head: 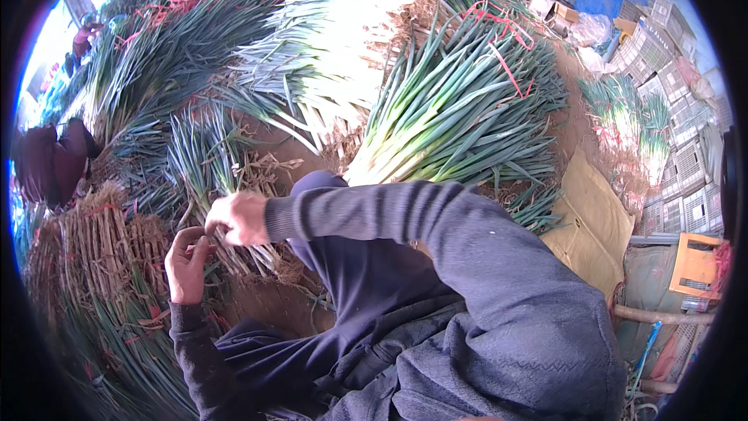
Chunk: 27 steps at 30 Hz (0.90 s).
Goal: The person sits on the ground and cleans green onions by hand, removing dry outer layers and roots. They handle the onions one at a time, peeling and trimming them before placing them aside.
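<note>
My left hand (186, 269) is raised on the left, its thumb and fingers curled towards each other. Right beside it, my right hand (238, 219) has bent fingers that meet the left fingertips and look slightly blurred. Whatever may lie between the fingertips is too small or hidden to tell. Directly behind both hands is a small batch of leeks (201, 166), leaves pointing away and pale stalks with roots (257, 257) towards my knee. Dry peeled leaves (272, 166) lie next to it. My right forearm crosses over my knee.
A big pile of green leeks (461, 105) lies ahead, beside peeled white leeks (350, 29). Bundled leeks (96, 240) stack at the left, near another person (52, 164). To the right are a tan sack (590, 222), plastic crates (689, 169) and an orange plastic frame (695, 263).
</note>
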Tool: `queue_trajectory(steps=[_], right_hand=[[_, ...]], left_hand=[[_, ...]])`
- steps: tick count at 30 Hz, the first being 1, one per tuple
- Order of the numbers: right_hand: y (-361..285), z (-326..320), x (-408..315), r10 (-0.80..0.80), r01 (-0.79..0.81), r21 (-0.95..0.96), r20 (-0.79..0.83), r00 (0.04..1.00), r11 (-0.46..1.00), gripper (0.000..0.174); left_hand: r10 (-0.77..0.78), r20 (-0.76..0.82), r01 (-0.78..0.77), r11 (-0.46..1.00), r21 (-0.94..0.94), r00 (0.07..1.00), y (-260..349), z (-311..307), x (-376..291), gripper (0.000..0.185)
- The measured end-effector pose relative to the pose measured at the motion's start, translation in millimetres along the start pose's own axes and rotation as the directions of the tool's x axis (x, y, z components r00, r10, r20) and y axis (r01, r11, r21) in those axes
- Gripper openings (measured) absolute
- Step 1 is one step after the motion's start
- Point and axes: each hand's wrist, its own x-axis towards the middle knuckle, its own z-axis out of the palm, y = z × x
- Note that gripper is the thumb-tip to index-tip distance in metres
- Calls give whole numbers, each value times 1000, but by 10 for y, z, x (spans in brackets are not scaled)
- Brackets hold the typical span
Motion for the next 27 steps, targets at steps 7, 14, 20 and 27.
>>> queue_trajectory(steps=[7, 14, 20, 27], right_hand=[[220, 975, 204, 244, 11, -303, 788, 566, 953, 39], [1183, 1628, 409, 295, 37, -320, 907, 300, 947, 50], [2244, 1901, 151, 729, -562, -518, 198, 656, 646, 63], [2815, 2585, -166, 905, -921, -166, -189, 381, 353, 70]], left_hand=[[40, 187, -141, 810, 569, 982, -582, -121, -317, 34], [-4, 204, -134, 741, 658, 979, -517, -396, -726, 43], [-51, 226, -111, 753, 648, 973, -514, -397, -1085, 46], [-211, 293, -30, 763, 646, 933, -459, -385, -1097, 52]])
